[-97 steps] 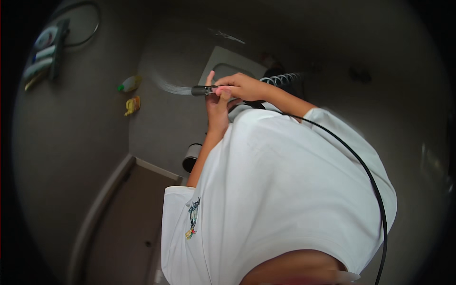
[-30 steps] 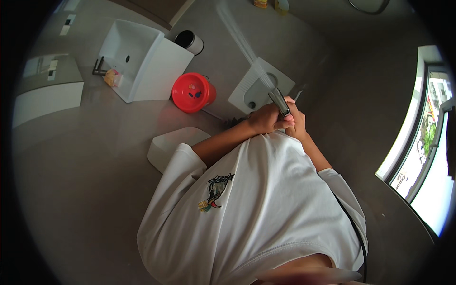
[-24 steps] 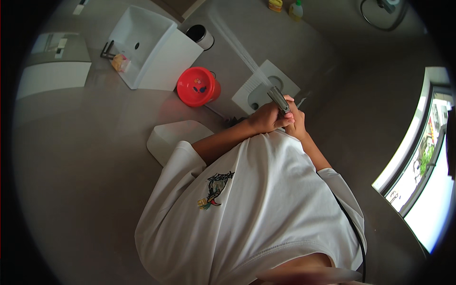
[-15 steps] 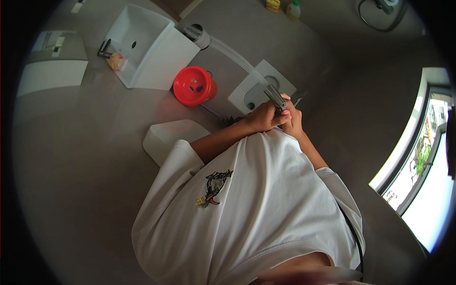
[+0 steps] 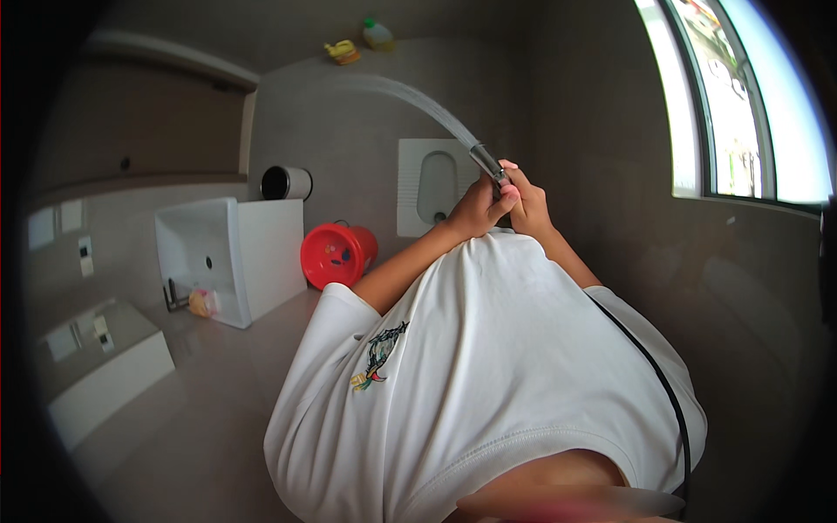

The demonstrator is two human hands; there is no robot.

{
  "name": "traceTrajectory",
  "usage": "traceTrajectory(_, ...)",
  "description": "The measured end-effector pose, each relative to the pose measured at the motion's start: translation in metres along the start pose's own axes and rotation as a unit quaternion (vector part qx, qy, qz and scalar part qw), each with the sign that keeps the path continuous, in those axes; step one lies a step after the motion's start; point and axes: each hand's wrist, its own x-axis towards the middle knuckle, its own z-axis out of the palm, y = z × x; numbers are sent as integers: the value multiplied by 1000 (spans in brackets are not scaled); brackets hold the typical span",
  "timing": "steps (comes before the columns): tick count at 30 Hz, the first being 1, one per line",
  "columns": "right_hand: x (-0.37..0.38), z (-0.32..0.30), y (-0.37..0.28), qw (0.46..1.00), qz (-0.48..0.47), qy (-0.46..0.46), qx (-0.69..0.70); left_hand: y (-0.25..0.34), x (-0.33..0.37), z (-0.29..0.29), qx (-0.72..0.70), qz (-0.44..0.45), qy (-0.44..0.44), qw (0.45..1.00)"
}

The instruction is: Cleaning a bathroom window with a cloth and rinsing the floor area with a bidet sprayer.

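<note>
Both my hands grip a metal spray nozzle (image 5: 485, 160) in front of my white shirt. My left hand (image 5: 475, 209) wraps the handle from the left and my right hand (image 5: 526, 199) closes on it from the right. A jet of water (image 5: 410, 94) arcs from the nozzle up and left across the grey floor toward a green-capped bottle (image 5: 377, 33) and a yellow object (image 5: 341, 52). A white squat toilet pan (image 5: 430, 185) lies just beyond my hands. A black hose (image 5: 656, 376) runs down my right side.
A red bucket (image 5: 336, 254) stands left of the pan. A white basin (image 5: 228, 258) with a tap sits further left, a black cylinder bin (image 5: 284, 183) behind it. A window (image 5: 741, 96) fills the upper right. A white block (image 5: 109, 383) sits at lower left.
The view has swung, so the basin and bucket now sit lower left and the window upper right. Both hands stay on the nozzle and the jet now reaches the far corner.
</note>
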Motion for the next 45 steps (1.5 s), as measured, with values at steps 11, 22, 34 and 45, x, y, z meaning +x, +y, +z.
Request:
traceTrajectory(11,-40,-39,7,980,0,193,-45,-2,43,48,-39,45,-173,983)
traceTrajectory(22,-61,-52,19,946,-10,308,-100,-4,63,78,-60,34,-271,960)
traceTrajectory(34,-4,-18,15,996,-20,88,-24,-6,30,13,-10,10,-83,996)
traceTrajectory(45,23,28,31,969,-46,-240,45,11,-57,9,45,-65,225,971)
